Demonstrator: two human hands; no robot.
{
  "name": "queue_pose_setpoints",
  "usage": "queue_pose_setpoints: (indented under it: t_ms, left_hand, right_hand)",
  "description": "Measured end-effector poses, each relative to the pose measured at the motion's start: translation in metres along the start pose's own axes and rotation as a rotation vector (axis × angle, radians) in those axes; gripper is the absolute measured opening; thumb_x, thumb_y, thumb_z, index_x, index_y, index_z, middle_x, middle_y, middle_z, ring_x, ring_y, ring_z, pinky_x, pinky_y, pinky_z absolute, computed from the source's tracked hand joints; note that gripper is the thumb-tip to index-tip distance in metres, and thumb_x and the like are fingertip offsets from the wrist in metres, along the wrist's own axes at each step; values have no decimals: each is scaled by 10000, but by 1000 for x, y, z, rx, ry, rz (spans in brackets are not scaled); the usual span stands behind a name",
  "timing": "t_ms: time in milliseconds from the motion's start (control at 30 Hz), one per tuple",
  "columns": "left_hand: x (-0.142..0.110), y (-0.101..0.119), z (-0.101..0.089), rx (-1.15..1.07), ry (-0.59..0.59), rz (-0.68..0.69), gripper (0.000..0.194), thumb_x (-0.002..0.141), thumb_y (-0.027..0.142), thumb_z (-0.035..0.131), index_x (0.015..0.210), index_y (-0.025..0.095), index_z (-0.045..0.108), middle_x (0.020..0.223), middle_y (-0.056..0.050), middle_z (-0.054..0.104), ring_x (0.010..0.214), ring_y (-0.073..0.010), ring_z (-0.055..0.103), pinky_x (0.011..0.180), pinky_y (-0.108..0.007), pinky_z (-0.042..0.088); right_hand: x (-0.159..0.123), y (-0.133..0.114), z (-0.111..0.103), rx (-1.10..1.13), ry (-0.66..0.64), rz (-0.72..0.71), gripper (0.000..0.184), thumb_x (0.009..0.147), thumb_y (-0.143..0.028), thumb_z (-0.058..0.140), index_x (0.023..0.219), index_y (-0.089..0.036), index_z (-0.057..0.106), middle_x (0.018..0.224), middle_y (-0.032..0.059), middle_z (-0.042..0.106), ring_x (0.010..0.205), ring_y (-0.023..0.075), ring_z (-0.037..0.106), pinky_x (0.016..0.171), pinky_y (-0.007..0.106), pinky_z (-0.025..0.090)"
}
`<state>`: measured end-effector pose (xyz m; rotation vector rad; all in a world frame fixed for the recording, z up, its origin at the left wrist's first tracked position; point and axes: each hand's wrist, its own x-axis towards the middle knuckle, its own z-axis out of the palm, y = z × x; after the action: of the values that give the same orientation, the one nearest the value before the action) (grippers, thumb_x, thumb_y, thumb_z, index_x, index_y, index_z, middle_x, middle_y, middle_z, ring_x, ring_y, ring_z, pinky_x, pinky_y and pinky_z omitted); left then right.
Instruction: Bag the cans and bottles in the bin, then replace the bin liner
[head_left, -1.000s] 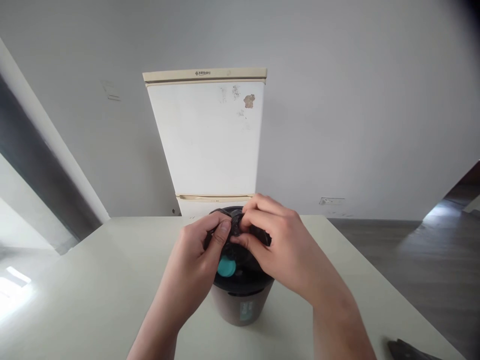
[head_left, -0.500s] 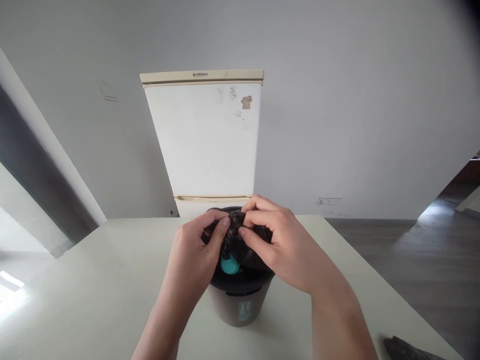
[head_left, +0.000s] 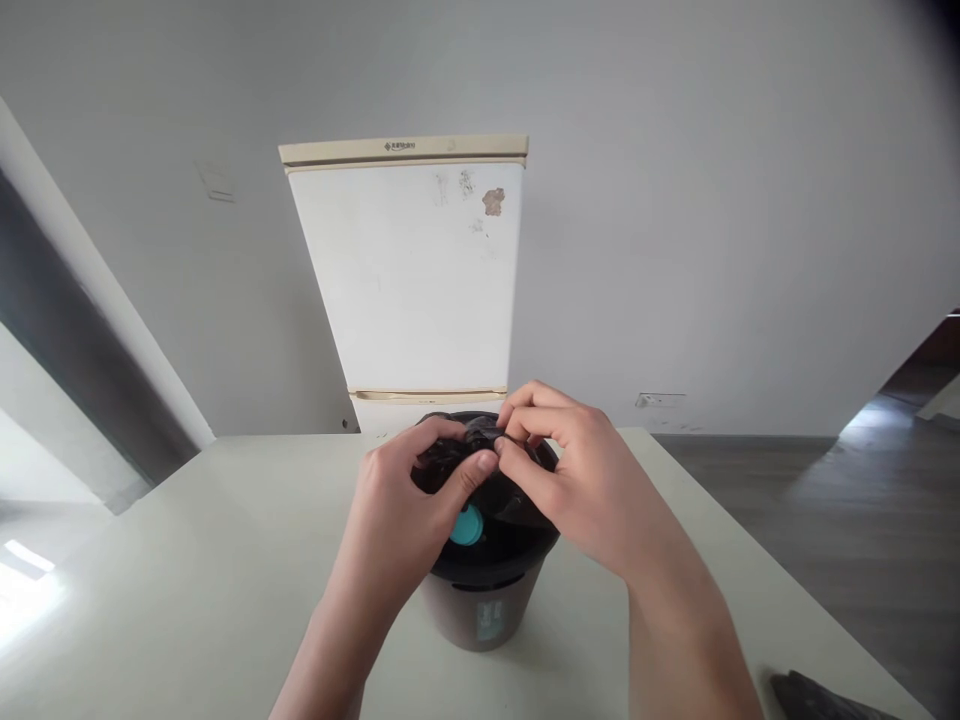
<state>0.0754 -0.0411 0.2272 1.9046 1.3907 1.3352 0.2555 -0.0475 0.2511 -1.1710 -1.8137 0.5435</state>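
A grey-brown trash can (head_left: pixel 465 615) with a black rim stands upright on the pale table. Gathered black plastic, a garbage bag (head_left: pixel 506 495), shows at its mouth. My left hand (head_left: pixel 409 485) pinches the bunched plastic between thumb and fingers, over the can's left side. Opposite it, my right hand (head_left: pixel 574 465) grips the same plastic with its fingertips, close to the left thumb. Inside the rim, below my left thumb, a round teal object (head_left: pixel 467 526) is partly visible; its kind I cannot make out.
The pale table (head_left: pixel 225 580) spreads around the can. A dark, crumpled-looking item (head_left: pixel 817 697) lies at its near right corner. Beyond the far edge stands a white refrigerator (head_left: pixel 412 280) against a grey wall. Wood-look floor (head_left: pixel 757 500) extends to the right.
Both hands have shifted slightly right, and the right fingers have risen a little. The bag's plastic is bunched differently between them. The can stays in place.
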Motion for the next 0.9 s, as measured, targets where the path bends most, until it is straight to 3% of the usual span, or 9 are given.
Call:
queue_pose_setpoints:
  t_ms: [133,267,433,600,767,900]
  left_hand:
    - [-1,2,1,-28,60,-12,159,934,374,675,926,232,747,855,-7,749,752,-187,666,683,-288,494]
    - [-2,1,0,-2,67,-77,191,960,388,619,1016,243,730,787,3,719,703,-184,629,654,-292,472]
    - [-1,0,3,86,113,-73,184,957,383,607,934,242,723,739,7,693,675,-183,597,627,-290,440]
    - [3,-5,4,75,134,-110,187,944,372,608,970,243,741,904,-15,748,721,-189,616,679,-302,460]
    - [7,-12,2,112,168,-168,182,928,352,593,863,226,706,803,-12,720,679,-184,586,651,-293,436]
    - [8,-15,0,110,154,-145,151,921,331,591,849,222,668,764,-5,695,698,-181,596,625,-275,415]
  right_hand:
    - [-2,0,-2,6,-53,22,288,941,-216,569,669,-196,478,936,-4,642,640,107,480,562,283,371]
    - [-1,2,-4,3,1,37,317,910,-204,582,628,-183,439,974,-14,672,668,103,520,582,269,385]
    - [-2,4,-7,-1,17,74,344,873,-214,601,582,-173,424,1011,8,694,602,90,473,540,273,353]
    - [-4,8,-14,24,81,119,351,855,-229,590,565,-177,399,927,10,710,582,101,492,515,269,321]
    - [-4,16,-25,17,281,211,350,845,-259,590,543,-189,427,854,31,711,573,118,474,490,292,270]
    - [-3,23,-31,22,496,232,308,833,-233,599,556,-203,468,817,47,699,667,165,539,522,306,308]
